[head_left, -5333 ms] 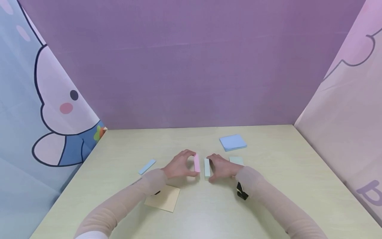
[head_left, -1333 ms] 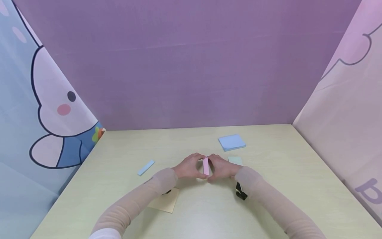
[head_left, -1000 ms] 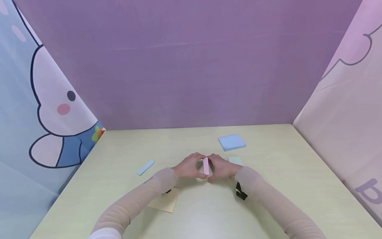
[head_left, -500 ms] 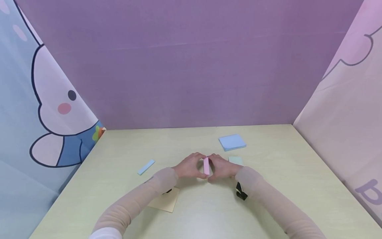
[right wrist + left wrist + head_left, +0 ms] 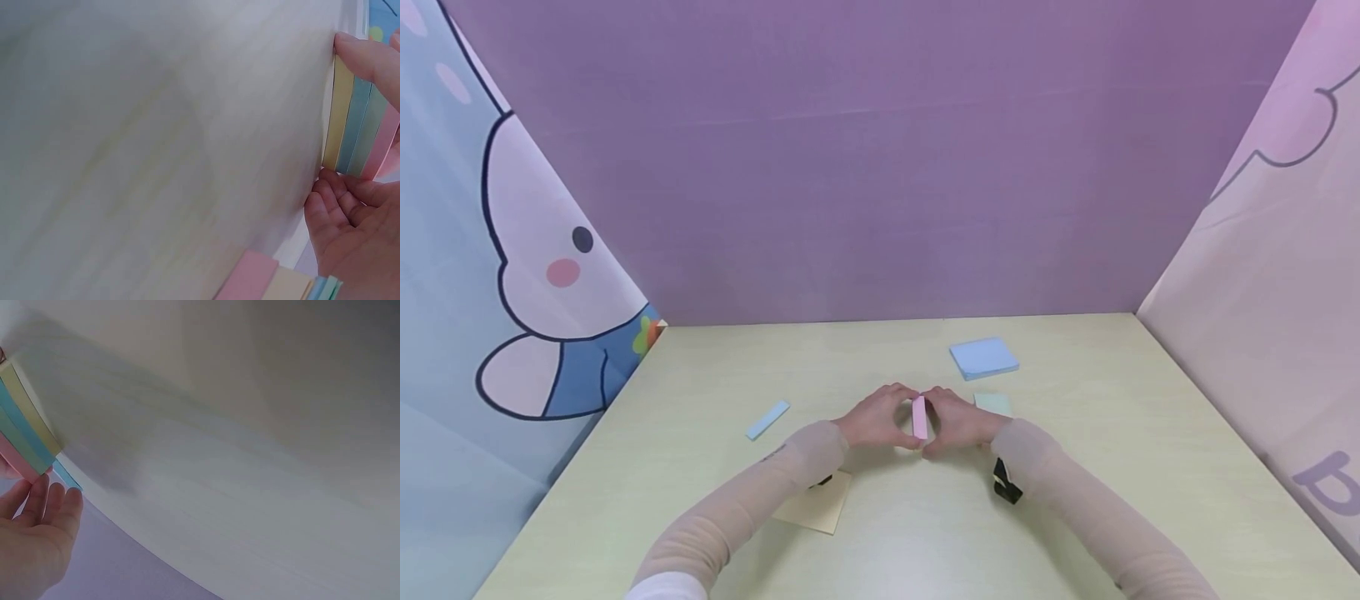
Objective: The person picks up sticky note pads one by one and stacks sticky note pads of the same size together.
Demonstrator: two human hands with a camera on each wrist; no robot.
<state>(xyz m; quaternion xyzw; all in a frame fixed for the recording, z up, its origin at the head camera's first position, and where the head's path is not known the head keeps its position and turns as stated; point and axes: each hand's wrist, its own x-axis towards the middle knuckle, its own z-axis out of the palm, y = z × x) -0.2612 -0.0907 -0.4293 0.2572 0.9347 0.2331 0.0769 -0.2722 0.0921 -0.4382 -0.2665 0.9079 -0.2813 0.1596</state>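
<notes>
Moved the pink block (image 5: 919, 418) onto the stack (image 5: 354, 124), between left hand (image 5: 877, 419) and right hand (image 5: 957, 419); pinched block ends with left, stack ends with right. Seemed light, stiff, best held endwise.

Head view: from above, behind hands (image 5: 874, 421), facing forward and down; takes in far edge of tabletop (image 5: 1075, 392) and purple backdrop (image 5: 880, 183) from well back. Left wrist view: close, tabletop slanting across most of frame, pastel stack (image 5: 28, 425) at left edge. Right wrist view: likewise close, same stack at right edge. All three share stack, parts of hands.
</notes>
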